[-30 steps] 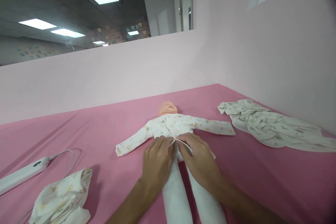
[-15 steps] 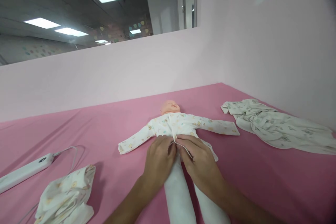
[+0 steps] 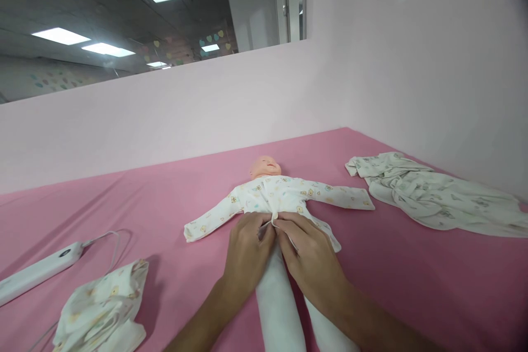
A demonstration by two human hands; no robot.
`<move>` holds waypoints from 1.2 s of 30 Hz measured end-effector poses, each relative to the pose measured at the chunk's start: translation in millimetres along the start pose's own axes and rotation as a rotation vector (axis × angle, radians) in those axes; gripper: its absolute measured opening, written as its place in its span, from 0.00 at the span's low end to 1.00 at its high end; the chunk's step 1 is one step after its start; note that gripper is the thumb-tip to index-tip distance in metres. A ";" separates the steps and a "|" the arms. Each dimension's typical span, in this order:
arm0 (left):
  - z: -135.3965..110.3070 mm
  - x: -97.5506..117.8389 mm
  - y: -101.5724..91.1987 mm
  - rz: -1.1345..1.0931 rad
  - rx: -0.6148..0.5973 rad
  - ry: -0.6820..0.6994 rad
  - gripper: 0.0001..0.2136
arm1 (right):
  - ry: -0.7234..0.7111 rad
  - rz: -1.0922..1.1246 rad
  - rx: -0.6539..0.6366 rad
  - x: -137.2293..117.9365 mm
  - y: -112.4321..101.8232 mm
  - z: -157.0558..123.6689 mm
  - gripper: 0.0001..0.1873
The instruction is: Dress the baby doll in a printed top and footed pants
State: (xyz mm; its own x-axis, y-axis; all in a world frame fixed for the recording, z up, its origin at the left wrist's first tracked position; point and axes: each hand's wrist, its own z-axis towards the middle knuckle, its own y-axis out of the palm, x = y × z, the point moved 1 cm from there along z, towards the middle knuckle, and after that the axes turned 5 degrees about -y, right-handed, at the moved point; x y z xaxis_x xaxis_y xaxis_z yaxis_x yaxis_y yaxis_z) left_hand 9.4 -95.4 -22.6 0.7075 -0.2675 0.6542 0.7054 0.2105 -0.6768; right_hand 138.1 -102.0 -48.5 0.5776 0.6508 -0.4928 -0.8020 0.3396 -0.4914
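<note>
A baby doll (image 3: 266,167) lies on its back on the pink sheet (image 3: 177,198), head away from me, arms spread, wearing a white printed top (image 3: 284,193). Its bare white cloth legs (image 3: 276,302) run toward me. My left hand (image 3: 246,250) and my right hand (image 3: 310,256) rest side by side at the doll's waist. Both are closed, pinching the thin white tie strings (image 3: 272,220) at the hem of the top. The fingertips meet at the knot and hide part of it.
Crumpled white printed baby garments lie at the right (image 3: 433,198) and at the lower left (image 3: 101,311). A long white device with a cable (image 3: 39,270) lies at the left edge. Pale pink walls (image 3: 433,82) border the sheet at the back and right.
My hands stay at the doll's waist, fingers working the strings closer together. The view has shifted slightly; the doll and garments have not moved.
</note>
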 end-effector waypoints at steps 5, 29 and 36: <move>3.2 0.2 -3.5 -0.014 -0.044 0.035 0.10 | -0.027 0.018 -0.007 0.2 0.0 0.4 0.16; 12.6 -4.9 -4.9 -0.177 -0.160 -0.191 0.11 | -0.047 0.014 0.015 1.9 0.6 -0.2 0.13; 15.6 -1.6 -8.9 -0.325 -0.223 -0.320 0.12 | -0.089 0.005 0.037 2.5 0.6 0.8 0.13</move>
State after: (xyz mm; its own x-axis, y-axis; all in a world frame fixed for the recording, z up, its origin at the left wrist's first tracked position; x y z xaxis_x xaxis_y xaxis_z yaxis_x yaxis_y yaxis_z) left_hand 2.6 -82.2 -12.4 0.4550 0.0227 0.8902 0.8898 -0.0508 -0.4535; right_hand 139.0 -99.6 -49.5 0.5593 0.7095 -0.4286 -0.8107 0.3603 -0.4616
